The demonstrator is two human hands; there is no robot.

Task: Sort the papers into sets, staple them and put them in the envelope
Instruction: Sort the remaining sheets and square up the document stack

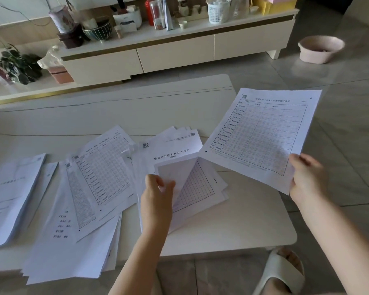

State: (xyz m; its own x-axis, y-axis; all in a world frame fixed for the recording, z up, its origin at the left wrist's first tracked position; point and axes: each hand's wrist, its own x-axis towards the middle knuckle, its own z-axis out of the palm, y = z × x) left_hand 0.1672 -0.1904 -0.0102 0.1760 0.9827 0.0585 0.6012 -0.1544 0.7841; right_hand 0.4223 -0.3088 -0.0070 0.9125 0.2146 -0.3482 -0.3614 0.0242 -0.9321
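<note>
Nearest us, her left hand (pixel 158 192) pinches up a page of the loose pile (pixel 192 184) on the counter (pixel 232 228); right hand (pixel 307 177) grips a table sheet (pixel 262 133) aloft. Sorting, I'd say: it belongs on the matching stack (pixel 102 173) beyond her left hand.

Soft, even daylight fills the room — bright but slightly cool. The white table (pixel 200 107) is the landmark: its far half carries a pale sheen, and the floor tiles beyond its right corner show broad glare. Shadows under the sheets on it are faint. Wide-angle distortion bows the cabinet (pixel 179 50) behind the table. Printed text is soft — mostly unreadable, worst toward the table's left end.
</note>
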